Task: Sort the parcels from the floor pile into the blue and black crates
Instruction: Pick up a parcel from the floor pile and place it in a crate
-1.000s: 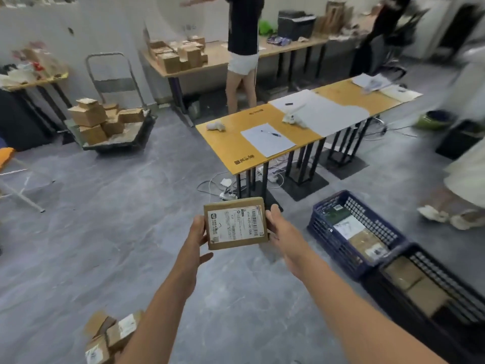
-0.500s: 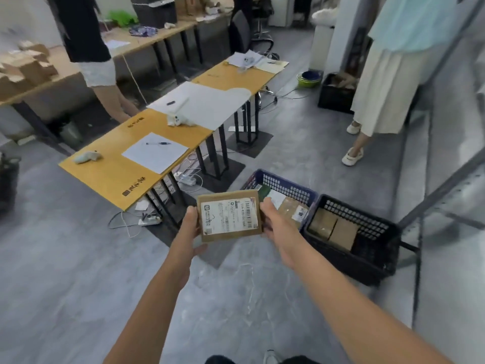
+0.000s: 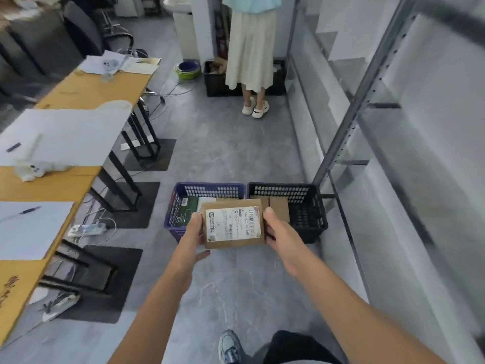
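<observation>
Crosswise, label point(image 3: 232, 224) up, parcel point(image 3: 236, 243) sits between left hand point(image 3: 190, 239) and right hand point(image 3: 281, 237).

The parcel point(image 3: 233, 224) hides much of what lies in the blue crate point(image 3: 181, 203) and black crate point(image 3: 307, 208), its label print blurs beyond reading, the left hand point(image 3: 193, 232) and right hand point(image 3: 278, 232) lose their fingers beneath it, and the top edge crops the standing person point(image 3: 250, 48).
</observation>
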Tool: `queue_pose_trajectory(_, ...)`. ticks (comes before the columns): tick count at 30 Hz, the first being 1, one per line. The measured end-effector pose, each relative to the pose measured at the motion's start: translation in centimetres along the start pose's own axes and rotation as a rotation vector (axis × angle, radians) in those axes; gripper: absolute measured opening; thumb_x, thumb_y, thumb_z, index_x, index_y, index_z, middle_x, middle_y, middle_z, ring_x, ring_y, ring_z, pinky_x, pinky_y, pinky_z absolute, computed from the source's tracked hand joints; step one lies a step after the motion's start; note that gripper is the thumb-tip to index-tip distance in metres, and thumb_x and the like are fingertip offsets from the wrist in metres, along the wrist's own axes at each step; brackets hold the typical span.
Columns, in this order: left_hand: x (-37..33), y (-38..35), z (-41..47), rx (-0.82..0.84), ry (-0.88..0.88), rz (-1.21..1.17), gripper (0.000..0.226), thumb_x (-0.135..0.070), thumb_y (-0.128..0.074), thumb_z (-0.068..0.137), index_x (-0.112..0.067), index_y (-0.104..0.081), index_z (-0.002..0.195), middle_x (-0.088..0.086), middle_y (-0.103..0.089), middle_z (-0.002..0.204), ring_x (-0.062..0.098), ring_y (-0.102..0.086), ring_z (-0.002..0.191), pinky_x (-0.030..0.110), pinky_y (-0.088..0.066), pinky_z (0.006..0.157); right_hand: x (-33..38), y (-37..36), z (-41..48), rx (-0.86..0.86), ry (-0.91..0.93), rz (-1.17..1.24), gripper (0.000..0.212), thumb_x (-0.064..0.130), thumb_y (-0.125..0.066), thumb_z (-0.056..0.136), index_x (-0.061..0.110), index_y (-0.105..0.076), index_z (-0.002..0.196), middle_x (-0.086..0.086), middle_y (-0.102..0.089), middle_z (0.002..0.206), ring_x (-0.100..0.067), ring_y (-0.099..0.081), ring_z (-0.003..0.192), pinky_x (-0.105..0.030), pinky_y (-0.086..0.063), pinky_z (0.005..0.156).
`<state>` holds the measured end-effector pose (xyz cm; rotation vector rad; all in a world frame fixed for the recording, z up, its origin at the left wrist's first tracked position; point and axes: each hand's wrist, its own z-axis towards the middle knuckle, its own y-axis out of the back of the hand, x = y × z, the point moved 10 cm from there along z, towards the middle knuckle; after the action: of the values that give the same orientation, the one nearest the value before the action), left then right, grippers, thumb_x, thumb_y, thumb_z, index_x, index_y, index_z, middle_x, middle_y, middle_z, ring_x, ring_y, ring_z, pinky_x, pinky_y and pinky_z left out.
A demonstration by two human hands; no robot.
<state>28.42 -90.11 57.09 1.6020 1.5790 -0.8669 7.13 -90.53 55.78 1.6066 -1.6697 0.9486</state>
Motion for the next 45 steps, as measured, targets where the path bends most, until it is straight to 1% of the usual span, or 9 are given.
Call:
queue_pose_trajectory(7,-0.3,-5.9,6.0,0.134,0.106,0.055,0.050,-0.066,-0.034,0.101,-0.035,-0.067,0.123,-0.006,-0.073,0.118,0.016,-0.064,0.117,0.050,-0.048,0.108,-1.5,6.5,2.5,-0.178,-0.057,0.058,0.039,0.055,-0.036,0.110,0.039,-0.070,0.121,0.011,-0.073,0.127,-0.009,-0.060,0.127,-0.044,-0.035,0.123)
queue_pose_trajectory(10,-0.5,-9.2,8.4,0.176,0.170,0.081,0.043,-0.065,-0.035,0.102,-0.038,-0.068,0.111,-0.008,-0.072,0.113,0.015,-0.062,0.116,0.051,-0.044,0.111,-2.4,9.8,4.6,-0.233,-0.104,0.072,0.045,0.061,-0.038,0.107,0.037,-0.069,0.130,0.013,-0.072,0.129,-0.010,-0.059,0.130,-0.048,-0.033,0.123)
queue_pose_trajectory(13,-0.4,-12.7,11.7,0.210,0.222,0.102,0.040,-0.065,-0.035,0.102,-0.042,-0.065,0.116,-0.008,-0.069,0.121,0.018,-0.057,0.125,0.053,-0.042,0.114,-2.8,13.2,7.4,-0.266,-0.124,0.088,0.044,0.063,-0.038,0.106,0.041,-0.068,0.130,0.018,-0.072,0.128,-0.008,-0.059,0.130,-0.052,-0.030,0.125)
queue_pose_trajectory(20,0.1,-21.6,21.9,0.212,0.314,0.166,0.098,-0.096,-0.047,0.071,-0.034,-0.048,0.147,-0.006,-0.057,0.142,0.014,-0.055,0.129,0.042,-0.051,0.097,-1.6,22.5,15.5,-0.269,-0.175,0.183,0.043,0.055,-0.037,0.109,0.035,-0.069,0.130,0.012,-0.076,0.121,-0.011,-0.063,0.125,-0.053,-0.033,0.122)
queue_pose_trajectory(23,-0.5,-26.1,25.3,0.246,0.346,0.149,0.067,-0.077,-0.040,0.094,-0.032,-0.053,0.142,-0.005,-0.058,0.140,0.013,-0.053,0.129,0.046,-0.047,0.105,-0.8,26.3,19.0,-0.289,-0.206,0.215,0.042,0.050,-0.036,0.111,0.033,-0.069,0.130,0.012,-0.076,0.121,-0.010,-0.061,0.127,-0.052,-0.036,0.121)
queue_pose_trajectory(32,2.7,-33.8,36.3,0.290,0.433,0.137,0.086,-0.093,-0.044,0.079,-0.043,-0.048,0.148,-0.011,-0.046,0.156,0.013,-0.044,0.141,0.053,-0.031,0.121,-1.6,32.8,29.6,-0.331,-0.261,0.153,0.037,0.046,-0.038,0.110,0.033,-0.063,0.133,0.009,-0.072,0.128,-0.012,-0.057,0.130,-0.048,-0.035,0.118)
queue_pose_trajectory(35,5.0,-35.7,41.0,0.334,0.457,0.121,0.067,-0.081,-0.041,0.091,-0.041,-0.054,0.144,-0.012,-0.058,0.145,0.010,-0.052,0.134,0.051,-0.036,0.119,-4.1,34.6,33.6,-0.361,-0.306,0.161,0.066,0.065,-0.049,0.093,0.038,-0.048,0.152,0.009,-0.064,0.143,-0.015,-0.051,0.140,-0.055,-0.028,0.124)
queue_pose_trajectory(39,8.7,-38.5,46.6,0.387,0.519,0.135,0.048,-0.066,-0.035,0.103,-0.039,-0.061,0.132,-0.013,-0.068,0.129,0.009,-0.057,0.125,0.050,-0.037,0.117,-7.8,37.6,38.9,-0.443,-0.331,0.218,0.056,0.045,-0.052,0.107,0.038,-0.036,0.160,0.009,-0.059,0.148,-0.013,-0.048,0.142,-0.047,-0.027,0.126)
queue_pose_trajectory(45,15.3,-42.0,55.4,0.436,0.596,0.204,0.061,-0.070,-0.029,0.101,-0.032,-0.051,0.145,-0.003,-0.054,0.149,0.022,-0.048,0.137,0.051,-0.036,0.118,-15.2,40.9,47.7,-0.455,-0.461,0.251,0.056,0.036,-0.051,0.108,0.051,-0.031,0.158,0.006,-0.054,0.153,-0.026,-0.046,0.143,-0.052,-0.035,0.121)
